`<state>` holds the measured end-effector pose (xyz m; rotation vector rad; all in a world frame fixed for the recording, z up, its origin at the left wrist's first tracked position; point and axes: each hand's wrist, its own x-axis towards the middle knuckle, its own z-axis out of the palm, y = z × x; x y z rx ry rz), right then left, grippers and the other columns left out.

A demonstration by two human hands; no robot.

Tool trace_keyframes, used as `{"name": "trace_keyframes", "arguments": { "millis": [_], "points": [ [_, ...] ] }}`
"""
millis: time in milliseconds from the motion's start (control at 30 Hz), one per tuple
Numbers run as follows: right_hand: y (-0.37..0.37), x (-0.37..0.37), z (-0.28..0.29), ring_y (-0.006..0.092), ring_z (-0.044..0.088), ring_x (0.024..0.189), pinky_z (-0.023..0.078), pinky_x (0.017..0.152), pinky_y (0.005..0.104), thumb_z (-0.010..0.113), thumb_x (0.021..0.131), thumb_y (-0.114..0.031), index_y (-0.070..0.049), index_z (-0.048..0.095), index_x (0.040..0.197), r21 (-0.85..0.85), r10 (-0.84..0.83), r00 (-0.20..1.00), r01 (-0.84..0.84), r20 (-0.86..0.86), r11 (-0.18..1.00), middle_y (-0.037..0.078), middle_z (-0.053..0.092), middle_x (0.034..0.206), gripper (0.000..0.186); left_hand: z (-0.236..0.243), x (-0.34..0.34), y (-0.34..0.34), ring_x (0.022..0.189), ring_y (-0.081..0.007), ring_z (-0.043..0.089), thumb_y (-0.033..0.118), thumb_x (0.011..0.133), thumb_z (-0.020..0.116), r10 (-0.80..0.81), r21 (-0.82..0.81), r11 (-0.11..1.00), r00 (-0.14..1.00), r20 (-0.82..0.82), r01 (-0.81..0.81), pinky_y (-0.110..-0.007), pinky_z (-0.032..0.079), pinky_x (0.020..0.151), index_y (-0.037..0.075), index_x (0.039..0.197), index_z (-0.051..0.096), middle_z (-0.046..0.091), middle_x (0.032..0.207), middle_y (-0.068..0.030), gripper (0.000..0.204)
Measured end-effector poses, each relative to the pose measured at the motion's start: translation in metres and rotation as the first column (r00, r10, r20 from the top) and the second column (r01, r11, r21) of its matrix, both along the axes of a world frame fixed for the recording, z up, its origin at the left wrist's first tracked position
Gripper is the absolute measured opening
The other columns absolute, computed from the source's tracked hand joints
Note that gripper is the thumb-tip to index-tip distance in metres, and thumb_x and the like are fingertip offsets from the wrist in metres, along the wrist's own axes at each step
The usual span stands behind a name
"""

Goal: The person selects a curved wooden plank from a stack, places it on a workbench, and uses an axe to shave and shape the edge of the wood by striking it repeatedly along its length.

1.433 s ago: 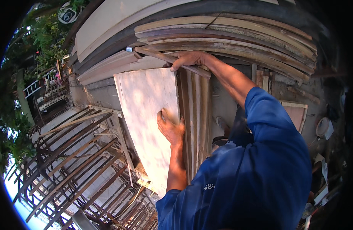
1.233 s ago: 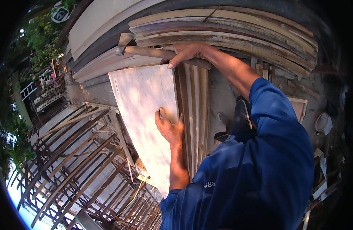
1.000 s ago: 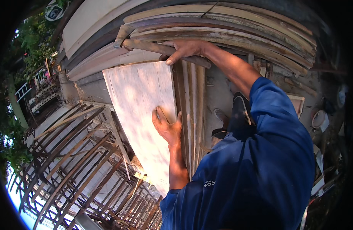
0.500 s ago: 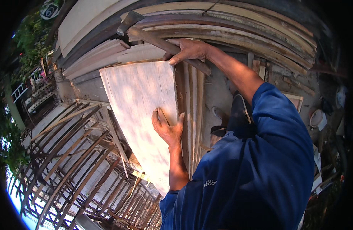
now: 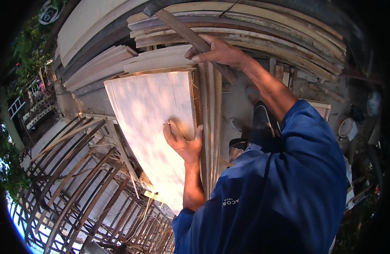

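My right hand (image 5: pixel 216 53) grips a hammer by its wooden handle (image 5: pixel 182 31); the dark metal head (image 5: pixel 154 9) is raised toward the top of the view, over stacked boards. Below it lies a pale plywood board (image 5: pixel 142 101) on several layered boards. My left hand (image 5: pixel 184 144) rests on the board near its right edge, fingers bent and the thumb by the edge. A tiny light object shows at its fingertips (image 5: pixel 168 123), too small to make out.
Long planks (image 5: pixel 267 38) are stacked along the top. Dark slatted frames (image 5: pixel 76 182) fill the lower left, with plants (image 5: pixel 23 55) and a white ladder (image 5: pixel 17 106) at the far left. My shoe (image 5: pixel 262 118), a round container (image 5: pixel 345 127) and offcuts (image 5: pixel 326 91) are on the right.
My right hand and the hammer have moved up, the head rising toward the top edge and the handle tilting more steeply. My left hand stays on the board, slightly left in view.
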<state>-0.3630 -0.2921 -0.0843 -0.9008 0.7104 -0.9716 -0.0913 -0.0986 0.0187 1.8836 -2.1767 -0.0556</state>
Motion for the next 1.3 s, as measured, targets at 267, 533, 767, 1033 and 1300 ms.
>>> {"name": "trace_keyframes", "arguments": {
  "millis": [267,533,767,1033,1300],
  "points": [
    [0.046,-0.103,0.041,0.0224,0.069,0.099,0.055,0.090,0.0351,0.077,0.091,-0.028,-0.002,0.054,0.146,-0.277,-0.277,0.776,0.138,-0.566,0.951,0.011,0.073,0.110,0.065,-0.010,-0.016,-0.027,0.136,-0.0474,0.043,0.020,0.074,0.089,-0.085,0.005,0.996,0.996,-0.001,0.085,-0.057,0.037,0.113,-0.003,0.148,0.045,0.043,0.150,-0.0262,0.089],
    [0.062,-0.088,0.055,0.0401,0.060,0.129,0.049,0.109,0.0455,0.081,0.083,-0.020,-0.008,0.053,0.148,-0.009,0.137,0.481,-0.288,-0.866,0.957,0.017,0.063,0.141,0.072,-0.009,-0.020,-0.024,0.139,-0.0482,0.040,0.015,0.082,0.080,-0.074,0.060,0.996,0.996,0.041,0.072,-0.059,0.032,0.117,-0.003,0.151,0.041,0.041,0.153,-0.0260,0.081],
    [0.051,-0.121,0.064,0.0231,0.063,0.122,0.047,0.109,0.0353,0.074,0.093,-0.018,-0.004,0.051,0.151,-0.214,-0.312,0.714,0.227,-0.627,0.950,0.016,0.064,0.139,0.064,-0.010,-0.018,-0.024,0.141,-0.0473,0.038,0.019,0.085,0.079,-0.087,0.050,0.995,0.996,0.008,0.087,-0.058,0.031,0.118,-0.004,0.151,0.042,0.040,0.153,-0.0277,0.080],
    [0.050,-0.107,0.057,0.0218,0.066,0.118,0.050,0.106,0.0354,0.069,0.094,-0.014,-0.003,0.051,0.150,-0.240,-0.420,0.664,0.350,-0.618,0.906,0.016,0.067,0.134,0.060,-0.013,-0.018,-0.022,0.141,-0.0458,0.040,0.014,0.082,0.083,-0.087,0.034,0.996,0.996,-0.011,0.087,-0.054,0.036,0.116,-0.004,0.152,0.042,0.040,0.153,-0.0274,0.083],
    [0.037,-0.101,0.048,0.0356,0.070,0.108,0.056,0.097,0.0469,0.069,0.083,-0.010,-0.011,0.056,0.146,-0.245,-0.208,0.497,-0.009,-0.842,0.970,0.023,0.072,0.115,0.064,-0.018,-0.017,-0.020,0.141,-0.0440,0.041,0.013,0.081,0.084,-0.092,-0.001,0.996,0.996,0.008,0.092,-0.053,0.036,0.117,-0.003,0.151,0.043,0.041,0.154,-0.0269,0.083]
  ]
}}
